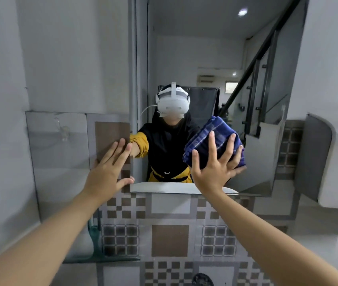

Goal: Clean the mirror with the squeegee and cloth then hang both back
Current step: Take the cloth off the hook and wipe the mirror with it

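Note:
A large mirror (215, 48) hangs on the tiled wall in front of me and reflects a person wearing a white headset. My right hand (215, 164) presses a folded blue checked cloth (209, 137) against the lower right part of the glass, fingers spread over it. My left hand (110, 164) lies flat and open on the wall tile at the mirror's lower left corner, holding nothing. A green squeegee (97, 244) hangs low on the wall below my left forearm, its blade running along the bottom.
Clear plastic hooks (62, 129) stick to the grey wall panel at the left. A white basin (337, 162) juts out at the right. Patterned brown and white tiles (170, 240) cover the wall below the mirror.

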A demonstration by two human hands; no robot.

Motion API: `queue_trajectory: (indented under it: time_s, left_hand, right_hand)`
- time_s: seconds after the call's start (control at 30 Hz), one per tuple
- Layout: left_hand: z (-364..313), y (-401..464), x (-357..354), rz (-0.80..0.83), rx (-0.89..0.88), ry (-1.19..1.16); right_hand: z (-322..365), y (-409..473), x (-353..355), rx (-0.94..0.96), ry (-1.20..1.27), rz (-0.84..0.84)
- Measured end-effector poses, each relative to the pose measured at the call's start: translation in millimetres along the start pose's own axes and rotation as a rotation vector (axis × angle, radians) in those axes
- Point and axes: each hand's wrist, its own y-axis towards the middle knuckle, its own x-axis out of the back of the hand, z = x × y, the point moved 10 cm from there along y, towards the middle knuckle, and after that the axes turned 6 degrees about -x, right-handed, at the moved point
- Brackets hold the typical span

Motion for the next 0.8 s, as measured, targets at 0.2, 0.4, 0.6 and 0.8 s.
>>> queue_trajectory:
  time_s: [0.2, 0.4, 0.6, 0.8]
  left_hand:
    - [7, -6, -7, 0.056, -0.025, 0.03]
    - [23, -16, -17, 0.081, -0.005, 0.055]
    - [23, -15, -20, 0.047, -0.06, 0.084]
    - [22, -15, -22, 0.002, -0.088, 0.117]
  right_hand:
    - [81, -40, -31, 0.222, -0.033, 0.001]
    - [126, -72, -39, 0.591, -0.061, -0.055]
    - [66, -60, -22, 0.808, -0.153, -0.04]
    - [-47, -5, 11, 0.446, -0.185, 0.01]
